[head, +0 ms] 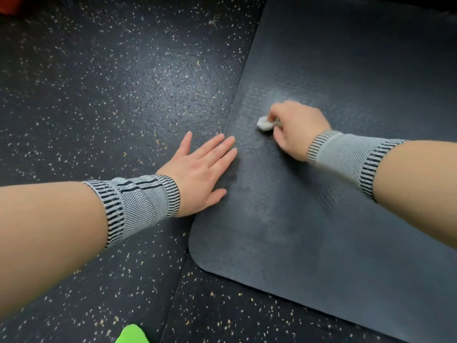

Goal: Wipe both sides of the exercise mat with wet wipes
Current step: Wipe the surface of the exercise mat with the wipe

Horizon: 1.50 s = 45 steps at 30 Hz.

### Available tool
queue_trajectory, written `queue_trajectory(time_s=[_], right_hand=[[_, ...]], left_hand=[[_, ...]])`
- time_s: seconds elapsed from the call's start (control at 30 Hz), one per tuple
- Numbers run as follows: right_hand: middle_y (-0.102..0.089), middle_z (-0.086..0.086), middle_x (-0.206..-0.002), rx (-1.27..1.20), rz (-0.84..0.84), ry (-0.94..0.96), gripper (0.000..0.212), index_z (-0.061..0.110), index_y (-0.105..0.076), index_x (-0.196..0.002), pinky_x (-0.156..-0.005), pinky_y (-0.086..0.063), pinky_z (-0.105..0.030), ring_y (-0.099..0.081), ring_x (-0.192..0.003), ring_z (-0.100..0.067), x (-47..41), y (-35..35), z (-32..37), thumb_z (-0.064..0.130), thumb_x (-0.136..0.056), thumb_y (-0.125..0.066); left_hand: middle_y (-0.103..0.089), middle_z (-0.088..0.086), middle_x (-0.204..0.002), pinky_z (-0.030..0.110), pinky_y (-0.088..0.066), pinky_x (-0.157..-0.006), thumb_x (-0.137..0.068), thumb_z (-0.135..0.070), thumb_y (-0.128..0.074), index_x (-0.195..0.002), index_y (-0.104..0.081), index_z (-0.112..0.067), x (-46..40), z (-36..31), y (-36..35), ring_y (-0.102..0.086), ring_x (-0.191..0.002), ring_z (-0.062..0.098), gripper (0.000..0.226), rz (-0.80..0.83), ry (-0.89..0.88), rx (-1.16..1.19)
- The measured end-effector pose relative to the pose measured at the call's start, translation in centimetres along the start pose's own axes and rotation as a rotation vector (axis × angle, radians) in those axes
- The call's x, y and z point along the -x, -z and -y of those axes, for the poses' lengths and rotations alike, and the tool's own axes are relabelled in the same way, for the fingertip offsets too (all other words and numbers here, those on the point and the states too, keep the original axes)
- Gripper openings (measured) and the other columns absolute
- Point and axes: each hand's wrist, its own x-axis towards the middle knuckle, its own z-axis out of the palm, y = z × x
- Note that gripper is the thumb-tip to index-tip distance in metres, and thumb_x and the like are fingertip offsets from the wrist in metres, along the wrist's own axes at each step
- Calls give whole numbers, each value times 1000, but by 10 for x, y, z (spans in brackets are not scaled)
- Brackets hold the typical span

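A dark grey exercise mat (346, 70) lies flat on the floor, filling the right half of the view, with its rounded near corner at the bottom centre. My right hand (296, 127) grips a crumpled white wet wipe (264, 123) and holds it down on the mat near its left edge. A paler streaked patch surrounds the wipe. My left hand (200, 169) lies flat with straight fingers across the mat's left edge, fingertips on the mat, palm partly on the floor. Both wrists wear grey knitted bands.
Black rubber floor (99, 82) with pale speckles lies all around the mat. A bright green object (132, 334) pokes in at the bottom edge. A bit of red (7, 4) shows in the top left corner.
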Motion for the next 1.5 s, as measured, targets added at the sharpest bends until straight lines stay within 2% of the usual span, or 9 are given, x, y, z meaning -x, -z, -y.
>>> queue_trajectory(time_s=[0.1, 0.27, 0.47, 0.63, 0.7, 0.8, 0.9, 1.27, 1.5], right_hand=[[-55, -10, -109, -36, -4, -23, 24, 16, -52, -113, -76, -43, -37, -58, -95, -36, 20, -6, 2, 21, -90, -47], [-56, -10, -99, -72, 206, 382, 19, 15, -56, -103, -63, -46, -38, -61, -78, -37, 84, -9, 17, 18, -85, -52], [-58, -9, -106, -58, 9, -163, 21, 18, -50, -108, -79, -48, -39, -59, -90, -35, 56, -3, -34, 21, -88, -47], [-56, -7, -105, -56, 322, 304, 22, 16, -51, -108, -71, -47, -38, -60, -88, -35, 124, -11, 9, 22, -87, -48], [-57, -5, -105, -2, 250, 223, 21, 18, -51, -107, -71, -45, -37, -60, -89, -33, 108, -7, -15, 24, -87, -49], [-59, -2, -102, 8, 100, -49, 18, 20, -50, -103, -72, -43, -33, -59, -90, -30, 80, 2, -40, 25, -86, -50], [-60, -1, -101, 8, 129, -16, 19, 19, -52, -105, -76, -46, -35, -59, -89, -28, 77, 15, -19, 24, -87, -51], [-52, -6, -105, 112, 153, 314, 17, 13, -58, -104, -67, -34, -30, -54, -89, -27, 45, 63, 19, 18, -89, -52], [-55, -11, -77, -71, 207, 629, 13, 9, -59, -81, -48, -45, -31, -58, -57, -31, 33, -5, 48, 12, -78, -47]], left_hand=[[11, 0, -164, 62, 1, -118, -99, -57, -27, -157, 3, -17, -10, -5, 12, 7, -151, 17, 77, 147, 8, -101], [6, -1, -165, 60, 0, -118, -99, -57, -28, -157, 0, -18, -15, -7, 23, 1, -151, 15, 75, 208, 29, -148], [2, -1, -165, 60, 0, -118, -99, -58, -27, -157, -3, -17, -18, -11, 28, -3, -152, 17, 75, 223, 29, -185], [1, -1, -165, 59, 0, -118, -98, -60, -27, -157, -4, -18, -17, -8, 26, -3, -152, 17, 76, 203, 19, -167], [0, -2, -165, 59, 1, -118, -98, -59, -27, -157, -7, -19, -16, -7, 26, -5, -151, 16, 74, 190, 17, -149], [-22, -6, -161, 60, -3, -116, -99, -52, -32, -152, -30, -23, -19, -4, 22, -24, -147, 16, 61, 92, -4, -79], [-52, -12, -141, 63, -10, -114, -96, -40, -40, -131, -60, -25, -25, -2, 22, -47, -131, 17, 43, -37, 1, -18], [-2, -7, -164, 64, 1, -116, -102, -34, -34, -157, -11, -23, -11, -1, 22, -3, -150, 14, 61, 126, 31, 84], [6, -5, -165, 59, 2, -117, -100, -37, -32, -157, -6, -20, 9, 29, 33, 8, -151, 15, 65, 192, 79, -95]])
